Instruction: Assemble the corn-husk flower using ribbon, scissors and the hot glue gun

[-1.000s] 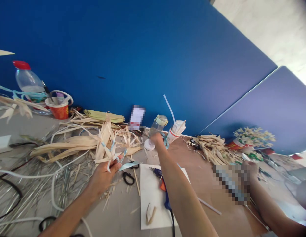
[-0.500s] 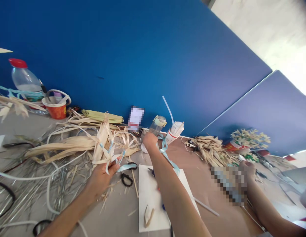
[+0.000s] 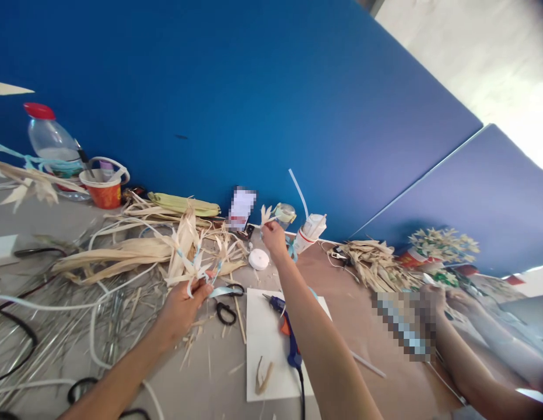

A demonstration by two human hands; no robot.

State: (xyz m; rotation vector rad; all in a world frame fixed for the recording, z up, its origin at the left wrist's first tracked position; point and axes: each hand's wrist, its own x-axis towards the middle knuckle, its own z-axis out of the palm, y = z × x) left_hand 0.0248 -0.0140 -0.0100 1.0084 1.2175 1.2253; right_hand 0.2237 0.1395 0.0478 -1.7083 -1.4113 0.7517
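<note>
My left hand (image 3: pixel 184 306) pinches the stems of a small husk flower (image 3: pixel 197 265) wrapped with pale blue ribbon (image 3: pixel 221 290). My right hand (image 3: pixel 274 236) is raised near the lidded clear bottle (image 3: pixel 285 214), its fingers closed on a small pale husk flower (image 3: pixel 266 214). Just below that hand lies a round white roll (image 3: pixel 258 259). Black-handled scissors (image 3: pixel 226 314) rest to the right of my left hand. A blue glue gun (image 3: pixel 292 344) lies on a white board (image 3: pixel 263 326), partly under my right forearm.
Dry corn husks (image 3: pixel 118 256) and thin wires spread on the left. Behind them stand a red-capped bottle (image 3: pixel 52 137) and a red cup (image 3: pixel 104 192). A phone (image 3: pixel 242 207) and a cup with a straw (image 3: pixel 305 238) stand by the blue partition. Another person's hands (image 3: pixel 431 303) are at the right.
My right hand has risen slightly and now shows a husk flower in its fingers. The white roll and glue gun are more exposed. A second hand of the other person has appeared at the right.
</note>
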